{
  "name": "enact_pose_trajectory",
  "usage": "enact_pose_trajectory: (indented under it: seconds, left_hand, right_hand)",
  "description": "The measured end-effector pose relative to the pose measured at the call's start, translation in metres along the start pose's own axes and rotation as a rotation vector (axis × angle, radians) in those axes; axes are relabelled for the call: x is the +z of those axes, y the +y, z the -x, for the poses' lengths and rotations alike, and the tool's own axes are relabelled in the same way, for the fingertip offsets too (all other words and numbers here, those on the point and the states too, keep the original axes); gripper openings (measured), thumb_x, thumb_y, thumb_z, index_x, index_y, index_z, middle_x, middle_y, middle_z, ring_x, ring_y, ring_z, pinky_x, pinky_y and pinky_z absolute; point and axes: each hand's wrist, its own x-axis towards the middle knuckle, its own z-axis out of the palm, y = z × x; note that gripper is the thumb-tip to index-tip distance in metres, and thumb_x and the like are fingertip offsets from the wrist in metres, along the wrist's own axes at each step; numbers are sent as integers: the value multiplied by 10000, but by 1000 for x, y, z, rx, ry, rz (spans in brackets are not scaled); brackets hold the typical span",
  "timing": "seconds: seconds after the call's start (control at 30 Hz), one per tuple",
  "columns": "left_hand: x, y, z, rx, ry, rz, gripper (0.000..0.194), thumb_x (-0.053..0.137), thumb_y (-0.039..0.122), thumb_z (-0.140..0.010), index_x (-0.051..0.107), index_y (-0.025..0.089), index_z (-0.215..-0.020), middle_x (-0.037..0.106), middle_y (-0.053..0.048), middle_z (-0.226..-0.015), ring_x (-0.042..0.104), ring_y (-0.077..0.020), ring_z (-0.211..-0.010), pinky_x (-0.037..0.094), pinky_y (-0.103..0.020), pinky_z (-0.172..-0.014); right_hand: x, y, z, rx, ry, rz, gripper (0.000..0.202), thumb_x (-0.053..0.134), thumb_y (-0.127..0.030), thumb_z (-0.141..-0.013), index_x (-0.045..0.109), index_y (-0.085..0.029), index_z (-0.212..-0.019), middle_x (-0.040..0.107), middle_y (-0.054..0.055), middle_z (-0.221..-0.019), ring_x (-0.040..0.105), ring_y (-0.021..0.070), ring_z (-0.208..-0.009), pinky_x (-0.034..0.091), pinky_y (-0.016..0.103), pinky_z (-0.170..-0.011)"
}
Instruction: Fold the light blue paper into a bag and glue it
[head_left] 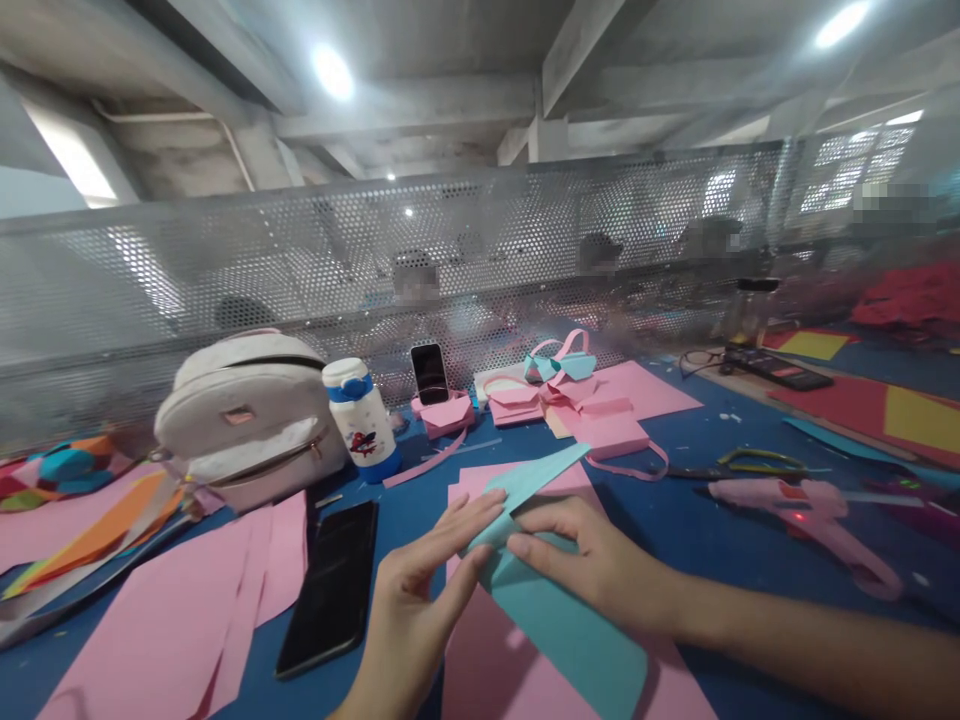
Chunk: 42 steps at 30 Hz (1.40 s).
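A folded teal sheet (570, 625) lies at a slant over pink sheets (495, 650) at the centre front of the blue table. My left hand (427, 580) pinches its upper left part between thumb and fingers. On the right side of the same fold, my right hand (592, 560) grips the sheet, thumb on top and close to my left fingertips. A narrow teal flap (544, 475) points up and to the right beyond both hands. Part of the fold is hidden under my fingers.
Left are pink sheets (172, 610), a black phone (330, 590), a white backpack (247, 420) and a bottle (364, 425). Behind are pink paper pieces (607, 425) and a small upright phone (430, 374). A pink glue gun (810, 510) and scissors (765, 462) lie right.
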Motion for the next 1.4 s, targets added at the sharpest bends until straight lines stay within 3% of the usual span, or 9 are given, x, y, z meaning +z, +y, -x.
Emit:
enact_pose_trajectory:
  seconds: [0.23, 0.4, 0.47, 0.57, 0.67, 0.73, 1.0, 1.1, 1.4]
  left_hand:
    - [-2, -8, -4, 235, -20, -129, 353, 600, 138, -921, 682, 341, -1197, 724, 6, -1163, 677, -222, -1102, 408, -479, -1104]
    - [-3, -14, -7, 375, -25, -238, 352, 603, 82, -900, 688, 269, -1186, 748, -43, -1112, 691, -236, -1075, 430, -500, -1083]
    - [-4, -14, -8, 418, -37, -288, 335, 596, 73, -900, 692, 241, -1173, 747, -64, -1115, 697, -237, -1064, 427, -492, -1086]
    - [-8, -11, -9, 475, -33, -346, 296, 589, 69, -899, 702, 209, -1135, 752, -85, -1098, 711, -239, -1030, 430, -483, -1084]
    - [-9, -9, -8, 475, -39, -375, 288, 586, 62, -895, 698, 210, -1116, 758, -76, -1081, 720, -231, -1006, 421, -486, -1090]
    - [-7, -9, -8, 481, -37, -383, 293, 591, 57, -889, 692, 224, -1108, 761, -59, -1071, 726, -216, -985, 422, -481, -1089]
    - [-3, -8, -9, 548, -40, -437, 292, 597, 50, -885, 673, 228, -1103, 775, -37, -1016, 739, -179, -924, 423, -448, -1089]
    - [-3, -7, -8, 541, -65, -444, 305, 600, 40, -882, 673, 230, -1109, 771, -35, -1033, 736, -163, -927, 395, -429, -1113]
    - [1, -10, -5, 322, -81, -311, 266, 586, 125, -901, 731, 269, -1070, 769, -62, -1038, 744, -239, -929, 424, -532, -1068]
  right_hand:
    - [6, 2, 0, 50, 50, -52, 323, 515, -352, -961, 737, -157, -829, 685, 16, -778, 612, 164, -810, 470, 278, -797]
    - [8, 8, -1, 47, 56, -12, 342, 482, -352, -982, 737, -153, -871, 715, 33, -822, 638, 175, -835, 479, 274, -778]
    - [4, 9, -1, -6, 30, 134, 356, 457, -353, -1000, 728, -154, -884, 723, 39, -847, 637, 171, -824, 471, 271, -756]
    - [-9, 5, -1, -274, 28, 563, 332, 481, -367, -997, 702, -160, -864, 714, 41, -838, 603, 173, -778, 429, 293, -738]
    - [-19, -4, -1, -521, 192, 928, 255, 538, -387, -969, 675, -173, -954, 684, 60, -913, 549, 206, -847, 389, 336, -775]
    - [-19, -8, -1, -570, 257, 1037, 212, 561, -373, -957, 660, -192, -1005, 658, 69, -1007, 519, 224, -931, 374, 361, -834]
    - [-11, -11, -1, -529, 271, 1033, 144, 574, -330, -953, 645, -214, -1001, 627, 61, -1123, 470, 238, -1057, 308, 413, -962]
    - [-13, -13, -2, -557, 242, 1035, 132, 571, -287, -957, 652, -215, -881, 645, 39, -1117, 475, 228, -1078, 283, 419, -985]
    - [-26, -19, -6, -410, 182, 967, 60, 645, -228, -910, 657, -223, -851, 653, 13, -1044, 484, 215, -1049, 271, 413, -974]
